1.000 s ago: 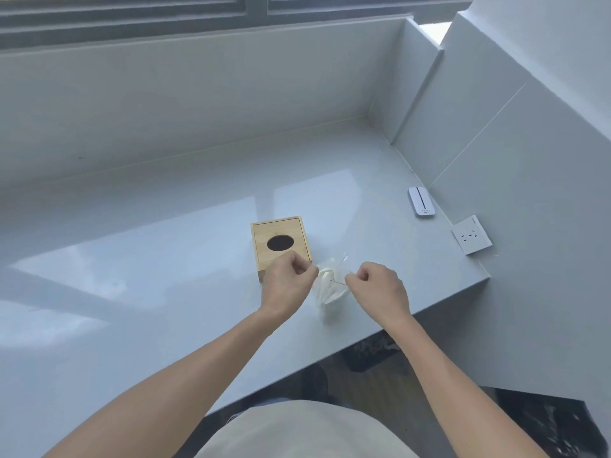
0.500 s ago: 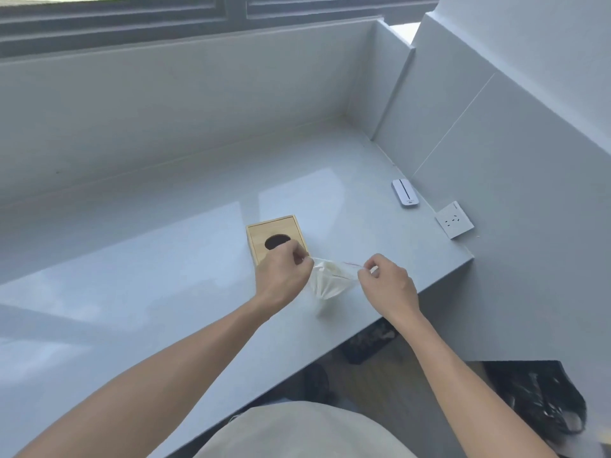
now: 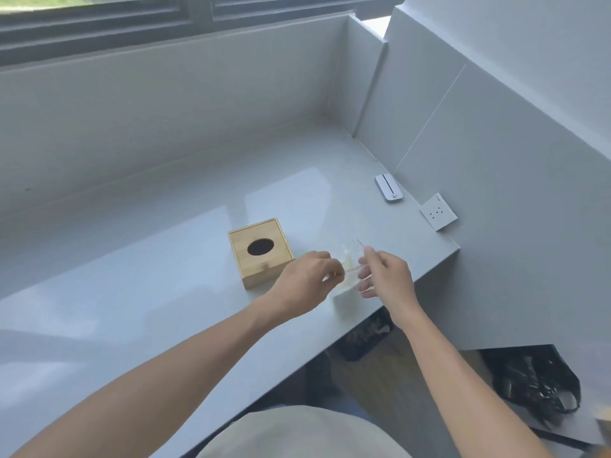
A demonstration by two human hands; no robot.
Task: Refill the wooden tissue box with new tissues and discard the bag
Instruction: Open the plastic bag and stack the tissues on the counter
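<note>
Both hands work at the grey counter (image 3: 165,259): left hand (image 3: 304,279) pinches the tissue bag (image 3: 347,276), right hand (image 3: 385,276) half-open, fingertips on its film, beside the wooden tissue box (image 3: 261,256). I think pulling the sides apart gently keeps the tissues neat.

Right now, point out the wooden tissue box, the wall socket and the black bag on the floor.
wooden tissue box (image 3: 260,251): head view, on the lid beside the oval hole.
wall socket (image 3: 438,215): head view, middle of the white faceplate.
black bag (image 3: 535,380): head view, on its crumpled top.
</note>
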